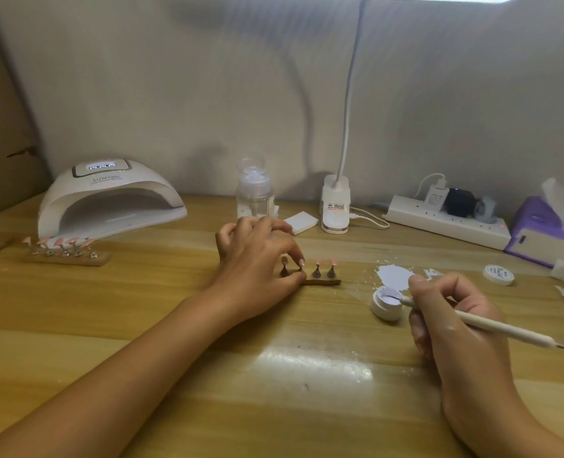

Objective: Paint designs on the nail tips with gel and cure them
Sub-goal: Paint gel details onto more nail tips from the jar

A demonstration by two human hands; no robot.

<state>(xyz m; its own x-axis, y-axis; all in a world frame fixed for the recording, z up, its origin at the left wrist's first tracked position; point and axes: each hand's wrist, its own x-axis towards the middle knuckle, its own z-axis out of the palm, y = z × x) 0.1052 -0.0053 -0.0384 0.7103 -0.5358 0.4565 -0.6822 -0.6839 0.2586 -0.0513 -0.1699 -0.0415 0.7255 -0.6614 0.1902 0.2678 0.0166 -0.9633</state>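
**Right hand [455, 325] holds the brush [492, 325] at the gel pot [384, 307]; left hand [257, 259] is on the nail tip stand [323, 282]**

Fingers of the right hand are curled round the brush in a pen grip, low on the right of the table [274, 375]. The brush's long axis runs from lower right to upper left. Its thin bare end points away to the right, and its working tip rests at the rim of the open gel pot, which holds pale lilac gel.

Left of the pot, near the middle of the table, lies the nail tip stand, a dark wooden strip with its long axis running left to right. Small pegs on it hold pink nail tips [332, 261] upright, pointing up. The left hand pinches one peg near the strip's left end between thumb and forefinger, with the other fingers curled behind.

Just behind the pot, a pale lilac smear [394, 276] spreads over the table, and the pot's lid [498, 274] lies well to the right. A second stand [65, 256] of nail tips sits far left, in front of the white curing lamp [108, 200]. Along the back wall stand a clear bottle [253, 193], a white block [302, 222], a desk lamp's base [335, 206], a power strip [445, 223] and a purple tissue box [545, 229].
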